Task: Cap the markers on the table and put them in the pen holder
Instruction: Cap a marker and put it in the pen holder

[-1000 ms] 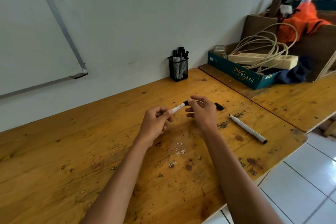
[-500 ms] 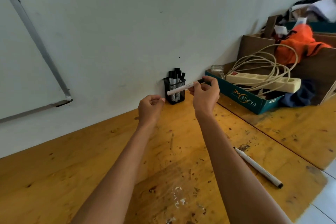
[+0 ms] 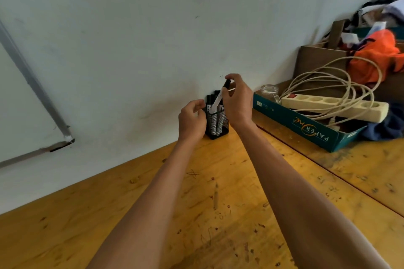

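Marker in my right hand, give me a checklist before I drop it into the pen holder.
1. Cap on the marker: ok, black cap at its top end.
2. Grip by right hand: ok, pinching near the cap.
3. Marker aimed into the pen holder: ok, lower end at the rim.
4. Holder upright on the table: ok.
5. Holder steadied by left hand: cannot tell, fingers curl beside the rim.
6. Room among the other markers: cannot tell.

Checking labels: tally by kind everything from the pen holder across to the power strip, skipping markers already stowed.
marker, pinched by the right hand: 1
pen holder: 1
glass jar: 1
power strip: 1
teal box: 1
Total: 5
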